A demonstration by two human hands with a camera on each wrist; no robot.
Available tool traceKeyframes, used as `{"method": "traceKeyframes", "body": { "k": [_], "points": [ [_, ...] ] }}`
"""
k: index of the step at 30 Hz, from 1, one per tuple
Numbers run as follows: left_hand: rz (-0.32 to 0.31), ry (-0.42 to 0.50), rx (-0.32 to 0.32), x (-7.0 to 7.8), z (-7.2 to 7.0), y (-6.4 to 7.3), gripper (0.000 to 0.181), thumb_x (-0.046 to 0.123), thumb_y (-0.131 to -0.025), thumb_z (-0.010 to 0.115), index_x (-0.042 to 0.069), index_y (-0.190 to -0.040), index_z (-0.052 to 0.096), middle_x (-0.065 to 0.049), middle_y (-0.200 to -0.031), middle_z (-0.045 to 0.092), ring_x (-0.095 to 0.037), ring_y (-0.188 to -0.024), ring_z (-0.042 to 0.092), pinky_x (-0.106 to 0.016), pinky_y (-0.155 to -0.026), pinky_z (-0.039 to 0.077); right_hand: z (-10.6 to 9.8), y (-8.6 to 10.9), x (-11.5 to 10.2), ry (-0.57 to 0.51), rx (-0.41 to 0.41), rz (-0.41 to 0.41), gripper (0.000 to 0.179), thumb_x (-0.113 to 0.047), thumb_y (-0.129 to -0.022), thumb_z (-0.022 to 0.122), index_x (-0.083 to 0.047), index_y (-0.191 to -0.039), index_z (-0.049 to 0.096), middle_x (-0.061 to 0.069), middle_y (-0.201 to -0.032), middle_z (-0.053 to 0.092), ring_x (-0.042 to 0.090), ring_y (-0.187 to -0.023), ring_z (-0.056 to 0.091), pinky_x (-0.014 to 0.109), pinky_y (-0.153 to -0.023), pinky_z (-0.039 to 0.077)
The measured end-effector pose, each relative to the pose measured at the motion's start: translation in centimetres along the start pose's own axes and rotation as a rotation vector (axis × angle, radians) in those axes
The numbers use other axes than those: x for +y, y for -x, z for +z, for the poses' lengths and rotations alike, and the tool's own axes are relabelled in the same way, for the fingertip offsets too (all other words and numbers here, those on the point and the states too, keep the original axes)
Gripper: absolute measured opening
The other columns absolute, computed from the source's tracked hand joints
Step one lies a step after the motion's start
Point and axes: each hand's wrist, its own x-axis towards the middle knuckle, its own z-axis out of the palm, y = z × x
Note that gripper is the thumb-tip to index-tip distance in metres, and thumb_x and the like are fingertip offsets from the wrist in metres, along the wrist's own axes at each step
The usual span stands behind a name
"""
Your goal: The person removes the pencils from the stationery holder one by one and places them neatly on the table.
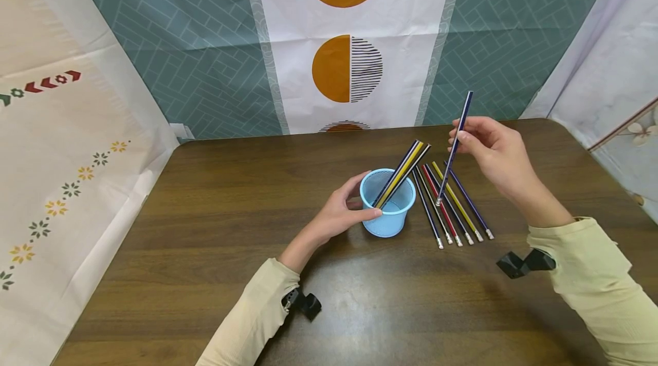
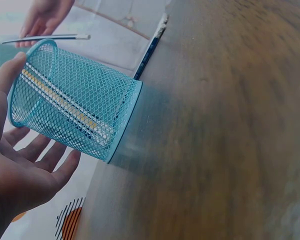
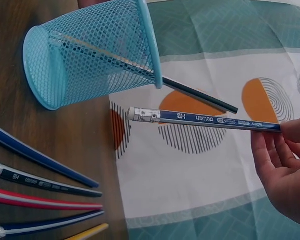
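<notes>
A light blue mesh pencil cup [image 1: 389,223] stands on the wooden table, with several pencils [image 1: 403,175] leaning in it, a yellow one among them. My left hand [image 1: 343,209] holds the cup from its left side, thumb at the rim and fingers behind. In my right hand [image 1: 496,149] a dark blue pencil [image 3: 205,120] is pinched between thumb and fingers near its upper end. Its white eraser end points down, above the loose pencils and right of the cup. Several loose pencils [image 1: 457,212], in dark blue, black, red and yellow, lie side by side on the table.
The brown wooden table [image 1: 216,240] reaches back to a teal and white patterned cloth [image 1: 205,40] hanging behind it. Pale cloths [image 1: 61,172] hang at the sides. Each sleeve carries a small black wrist camera [image 1: 524,263].
</notes>
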Motion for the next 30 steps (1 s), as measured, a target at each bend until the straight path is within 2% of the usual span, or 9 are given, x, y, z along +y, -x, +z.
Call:
{"method": "traceKeyframes", "body": {
  "k": [7,11,14,23,30],
  "points": [
    [-0.001,-0.006,0.002,-0.1,0.0,-0.1,0.071,0.005,-0.082,0.075,0.013,-0.145,0.042,-0.006,-0.134,0.052,-0.021,-0.120,0.051,-0.037,-0.096,0.046,0.0,0.2,0.6,0.139,-0.010,0.064,0.024,-0.005,-0.098,0.055,0.006,-0.119,0.060,-0.011,-0.093,0.066,0.002,-0.083,0.063,0.013,-0.074,0.050],
    [-0.005,-0.008,0.004,-0.1,0.0,-0.1,0.070,0.005,-0.083,0.075,0.012,-0.145,0.042,-0.005,-0.134,0.052,-0.020,-0.120,0.051,-0.036,-0.095,0.046,0.0,0.2,1.0,0.182,-0.011,0.095,0.026,-0.007,-0.098,0.056,0.005,-0.121,0.060,-0.007,-0.096,0.067,0.000,-0.084,0.062,0.012,-0.074,0.049],
    [-0.001,-0.009,0.003,-0.1,0.0,-0.1,0.071,0.005,-0.083,0.075,0.012,-0.145,0.042,-0.006,-0.134,0.052,-0.021,-0.120,0.051,-0.036,-0.095,0.047,0.0,0.2,1.3,0.197,-0.016,0.116,0.026,-0.008,-0.098,0.056,0.003,-0.121,0.061,-0.005,-0.096,0.068,-0.001,-0.084,0.062,0.012,-0.074,0.049],
    [-0.004,-0.008,0.005,-0.1,0.0,0.0,0.071,0.004,-0.083,0.075,0.012,-0.145,0.042,-0.005,-0.134,0.052,-0.020,-0.120,0.051,-0.039,-0.096,0.047,0.1,0.2,1.8,0.219,-0.024,0.147,0.026,-0.011,-0.097,0.059,0.002,-0.119,0.063,-0.013,-0.090,0.067,-0.001,-0.081,0.062,0.012,-0.073,0.049],
    [-0.007,-0.012,0.005,-0.1,0.0,0.0,0.071,0.006,-0.083,0.076,0.013,-0.145,0.042,-0.005,-0.135,0.052,-0.020,-0.121,0.051,-0.038,-0.096,0.046,0.1,0.3,2.4,0.232,-0.034,0.161,0.027,-0.012,-0.097,0.059,0.003,-0.119,0.063,-0.002,-0.096,0.070,-0.002,-0.082,0.061,0.013,-0.073,0.050]
  ]
}}
